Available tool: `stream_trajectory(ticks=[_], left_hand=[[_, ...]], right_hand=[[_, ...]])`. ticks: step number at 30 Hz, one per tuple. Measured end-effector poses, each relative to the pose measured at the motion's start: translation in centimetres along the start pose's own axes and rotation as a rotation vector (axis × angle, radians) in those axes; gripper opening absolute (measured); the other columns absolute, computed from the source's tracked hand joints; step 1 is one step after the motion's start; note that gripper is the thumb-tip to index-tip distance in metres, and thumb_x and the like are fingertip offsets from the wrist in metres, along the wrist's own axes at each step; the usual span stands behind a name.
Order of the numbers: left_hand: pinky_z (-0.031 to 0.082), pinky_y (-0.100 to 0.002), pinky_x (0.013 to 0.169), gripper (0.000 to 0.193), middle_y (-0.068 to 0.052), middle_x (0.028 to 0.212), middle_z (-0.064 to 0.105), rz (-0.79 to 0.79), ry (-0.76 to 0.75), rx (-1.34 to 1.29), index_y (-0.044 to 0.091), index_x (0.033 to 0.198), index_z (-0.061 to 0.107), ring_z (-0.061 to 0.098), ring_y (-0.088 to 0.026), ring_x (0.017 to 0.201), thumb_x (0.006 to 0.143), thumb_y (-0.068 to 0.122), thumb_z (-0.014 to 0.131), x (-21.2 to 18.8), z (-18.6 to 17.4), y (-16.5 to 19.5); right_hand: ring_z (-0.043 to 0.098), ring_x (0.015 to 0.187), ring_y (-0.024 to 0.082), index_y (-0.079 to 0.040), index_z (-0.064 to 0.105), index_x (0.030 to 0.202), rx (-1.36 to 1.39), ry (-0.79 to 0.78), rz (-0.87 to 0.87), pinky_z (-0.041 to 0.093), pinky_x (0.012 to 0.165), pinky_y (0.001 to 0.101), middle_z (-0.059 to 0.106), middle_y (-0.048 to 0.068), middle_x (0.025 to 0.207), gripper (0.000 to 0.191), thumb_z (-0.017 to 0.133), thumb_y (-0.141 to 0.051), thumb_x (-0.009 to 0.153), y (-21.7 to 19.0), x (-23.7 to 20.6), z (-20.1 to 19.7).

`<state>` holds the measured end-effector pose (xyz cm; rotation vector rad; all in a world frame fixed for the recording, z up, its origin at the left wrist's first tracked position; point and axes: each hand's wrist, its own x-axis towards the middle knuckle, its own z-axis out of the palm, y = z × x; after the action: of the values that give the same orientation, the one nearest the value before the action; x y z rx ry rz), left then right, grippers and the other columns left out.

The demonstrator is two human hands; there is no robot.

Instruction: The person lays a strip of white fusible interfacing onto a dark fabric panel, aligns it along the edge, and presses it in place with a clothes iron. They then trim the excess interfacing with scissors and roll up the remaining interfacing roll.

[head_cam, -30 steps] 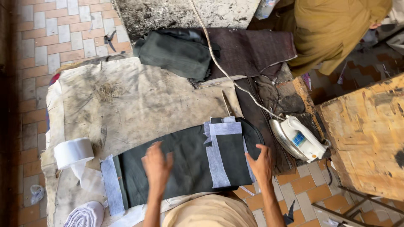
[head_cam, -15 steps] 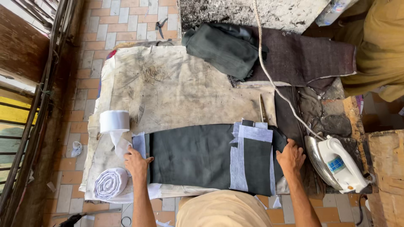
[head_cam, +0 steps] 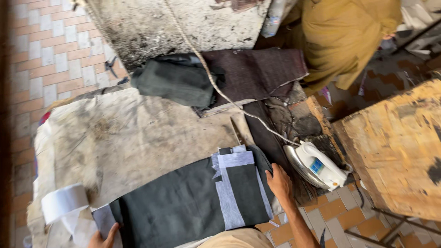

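Note:
A dark green piece of cloth (head_cam: 183, 202) lies flat on a stained pressing cloth (head_cam: 124, 138), with pale grey interfacing strips (head_cam: 229, 188) laid across its right part. My right hand (head_cam: 278, 181) rests palm down on the cloth's right edge. My left hand (head_cam: 103, 238) shows only partly at the bottom edge, its fingers on the cloth's lower left corner. A white electric iron (head_cam: 317, 165) stands on its side just right of my right hand, and its cord (head_cam: 206, 73) runs up and away.
A roll of white tape (head_cam: 64, 202) lies at the left. Folded dark cloth (head_cam: 177, 80) and a maroon piece (head_cam: 257, 71) sit at the back. A worn wooden board (head_cam: 399, 147) is at the right. A person in mustard clothes (head_cam: 344, 36) stands beyond.
The view has swung right and tilted. My left hand slid from the cloth's middle to its lower left corner. My right hand stays at the cloth's right edge.

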<state>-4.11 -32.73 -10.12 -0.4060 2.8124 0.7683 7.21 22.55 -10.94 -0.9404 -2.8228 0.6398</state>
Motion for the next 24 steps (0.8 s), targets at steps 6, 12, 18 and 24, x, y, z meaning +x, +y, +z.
stream_trajectory(ticks=[6, 12, 18, 24], left_hand=[[0.054, -0.04, 0.1, 0.058, -0.024, 0.109, 0.074, 0.213, 0.2, -0.516, -0.006, 0.119, 0.07, 0.072, -0.032, 0.102, 0.076, 0.026, 0.092, 0.4, -0.2, 1.5], [0.053, -0.04, 0.089, 0.051, -0.023, 0.101, 0.074, 0.029, 0.111, -0.354, -0.006, 0.117, 0.071, 0.071, -0.03, 0.094, 0.081, 0.025, 0.09, 2.3, -2.8, 3.1], [0.053, -0.038, 0.075, 0.042, -0.023, 0.09, 0.074, -0.022, 0.041, -0.137, -0.007, 0.111, 0.073, 0.071, -0.028, 0.08, 0.085, 0.023, 0.088, 2.6, -4.8, 7.5], [0.052, -0.036, 0.061, 0.035, -0.023, 0.079, 0.075, 0.223, 0.058, -0.289, -0.008, 0.105, 0.075, 0.07, -0.027, 0.066, 0.09, 0.021, 0.085, -3.0, -7.2, 23.0]], right_hand=[[0.066, 0.118, 0.036, 0.004, 0.06, 0.13, 0.316, -0.118, 0.057, 0.055, 0.096, 0.0422, 0.064, 0.025, 0.13, 0.059, 0.081, -0.031, 0.088, 3.5, 1.8, -1.6], [0.066, 0.113, 0.03, 0.004, 0.062, 0.129, 0.382, -0.238, 0.019, 0.054, 0.093, 0.0409, 0.067, 0.022, 0.128, 0.055, 0.08, -0.03, 0.09, 5.4, 3.1, -5.7], [0.072, 0.089, 0.017, 0.002, 0.071, 0.115, 0.523, -0.261, 0.035, 0.06, 0.08, 0.0341, 0.078, 0.01, 0.104, 0.035, 0.074, -0.022, 0.089, 9.2, 5.7, -13.4], [0.07, 0.087, 0.014, 0.002, 0.07, 0.117, 0.761, -0.188, 0.074, 0.057, 0.077, 0.0307, 0.077, 0.008, 0.103, 0.03, 0.072, -0.014, 0.092, 16.7, 9.1, -22.8]])
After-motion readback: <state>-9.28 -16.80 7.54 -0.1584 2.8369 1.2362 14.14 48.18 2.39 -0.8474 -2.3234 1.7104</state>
